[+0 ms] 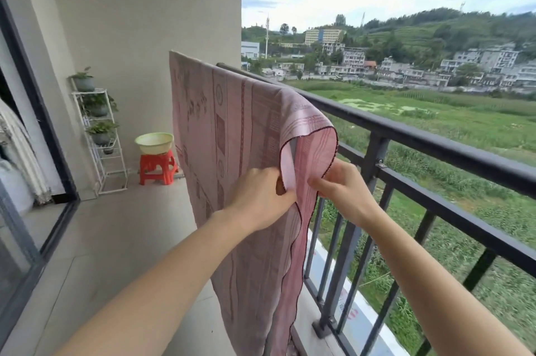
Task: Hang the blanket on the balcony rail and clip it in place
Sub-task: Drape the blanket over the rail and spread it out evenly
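Observation:
A pink patterned blanket (232, 135) with a dark red hem hangs draped over the black balcony rail (406, 135), falling on the balcony side almost to the floor. My left hand (261, 196) pinches the blanket's near edge where it folds back. Just to its right, my right hand (342, 187) grips the hem of the same edge, close to the rail's bars. No clip shows in either hand.
A red plastic stool (158, 167) carries a pale green basin (153, 142) by the far wall. Left of it a white wire rack (101, 138) holds potted plants. A dark-framed sliding glass door (32, 123) lines the left side.

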A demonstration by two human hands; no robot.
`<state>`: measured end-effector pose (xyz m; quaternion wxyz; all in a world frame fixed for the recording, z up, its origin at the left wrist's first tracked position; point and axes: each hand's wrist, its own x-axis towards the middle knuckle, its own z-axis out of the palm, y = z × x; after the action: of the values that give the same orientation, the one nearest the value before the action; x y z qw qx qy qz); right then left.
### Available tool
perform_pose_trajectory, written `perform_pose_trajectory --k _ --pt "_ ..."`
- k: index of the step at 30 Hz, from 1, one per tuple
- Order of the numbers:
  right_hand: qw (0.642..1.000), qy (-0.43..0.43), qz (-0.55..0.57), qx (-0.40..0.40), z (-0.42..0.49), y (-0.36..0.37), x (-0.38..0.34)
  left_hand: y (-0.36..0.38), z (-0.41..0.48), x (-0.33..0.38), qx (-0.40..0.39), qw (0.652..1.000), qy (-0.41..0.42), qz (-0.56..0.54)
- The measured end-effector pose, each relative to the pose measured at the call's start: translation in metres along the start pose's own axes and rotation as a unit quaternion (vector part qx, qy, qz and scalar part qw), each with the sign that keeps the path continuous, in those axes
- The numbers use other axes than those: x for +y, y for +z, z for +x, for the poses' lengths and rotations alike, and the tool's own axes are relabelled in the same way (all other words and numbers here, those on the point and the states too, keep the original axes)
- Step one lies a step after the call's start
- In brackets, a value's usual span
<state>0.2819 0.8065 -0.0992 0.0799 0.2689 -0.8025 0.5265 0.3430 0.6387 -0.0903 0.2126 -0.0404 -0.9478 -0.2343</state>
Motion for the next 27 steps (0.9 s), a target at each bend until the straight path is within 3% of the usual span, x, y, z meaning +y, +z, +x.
perform_pose_trajectory --k 5,7,10,13,16,21,27 --pt "1.000 0.022 0.021 -0.001 -0.009 0.007 0.012 0.017 0.003 -0.018 -0.075 0.993 0.054 -0.069" --pt "0.997 0.003 0.027 0.070 -0.008 0.003 0.000 0.015 0.011 -0.023 -0.034 0.993 0.074 -0.081" --pt "0.983 -0.063 -0.011 0.170 0.001 -0.005 -0.027 0.001 0.027 -0.023 0.110 0.984 0.067 -0.126" --pt "0.952 -0.167 -0.174 0.188 0.017 -0.008 -0.056 -0.020 0.051 -0.020 0.226 0.952 0.096 -0.185" --pt "0.937 -0.229 -0.181 0.190 0.032 -0.010 -0.078 -0.039 0.083 -0.018 0.200 0.951 0.153 -0.180" --pt "0.963 -0.135 0.046 0.229 0.028 -0.001 -0.082 -0.048 0.127 -0.037 0.074 0.971 0.204 -0.101" --pt "0.938 -0.072 0.056 0.335 0.002 0.024 -0.068 -0.029 0.120 -0.045 0.127 0.947 0.236 -0.174"
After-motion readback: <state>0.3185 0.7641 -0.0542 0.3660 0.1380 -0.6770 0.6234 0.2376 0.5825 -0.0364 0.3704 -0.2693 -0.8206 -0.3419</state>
